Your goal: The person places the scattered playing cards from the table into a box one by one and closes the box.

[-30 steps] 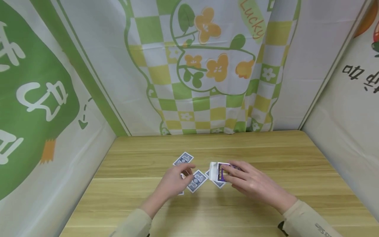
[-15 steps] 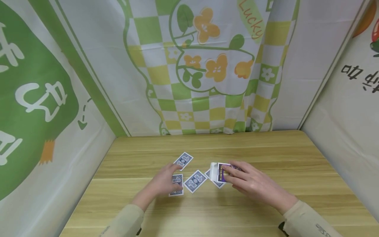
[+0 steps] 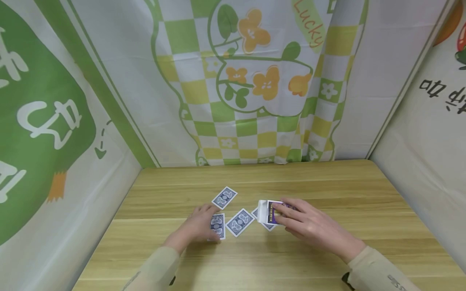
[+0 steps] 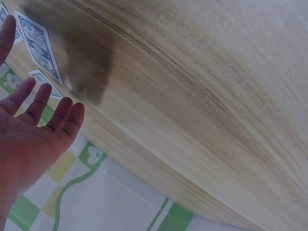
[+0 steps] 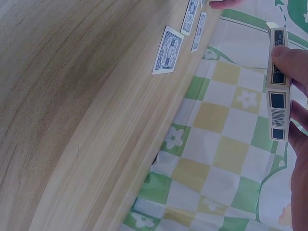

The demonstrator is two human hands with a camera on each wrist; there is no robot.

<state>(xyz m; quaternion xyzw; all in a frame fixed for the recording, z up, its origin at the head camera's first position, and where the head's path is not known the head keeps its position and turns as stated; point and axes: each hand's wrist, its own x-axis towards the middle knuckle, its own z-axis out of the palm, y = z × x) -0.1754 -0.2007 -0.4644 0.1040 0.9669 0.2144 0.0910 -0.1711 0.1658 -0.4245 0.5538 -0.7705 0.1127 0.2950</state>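
Note:
My right hand point(image 3: 309, 222) grips a purple card box point(image 3: 274, 212) with its white end flap open to the left. In the right wrist view the thumb presses one printed side of the card box point(image 5: 278, 108). A blue-backed playing card point(image 3: 267, 224) lies partly hidden under the box. My left hand point(image 3: 198, 226) hovers over or touches the leftmost card point(image 3: 219, 226) and covers part of it; contact is unclear. In the left wrist view the fingers of this hand point(image 4: 33, 139) are spread and gently bent, holding nothing. Face down nearby lie a middle card point(image 3: 240, 222) and a farther card point(image 3: 224, 197).
The wooden table point(image 3: 327, 178) ends at the back against a checked green and yellow cloth point(image 3: 262, 139). Printed side panels point(image 3: 429, 153) enclose it left and right. The cards lie flat around the table's middle.
My left hand has moved left, away from the middle card to the leftmost one, uncovering the middle and farther cards. The right hand and card box have stayed nearly still.

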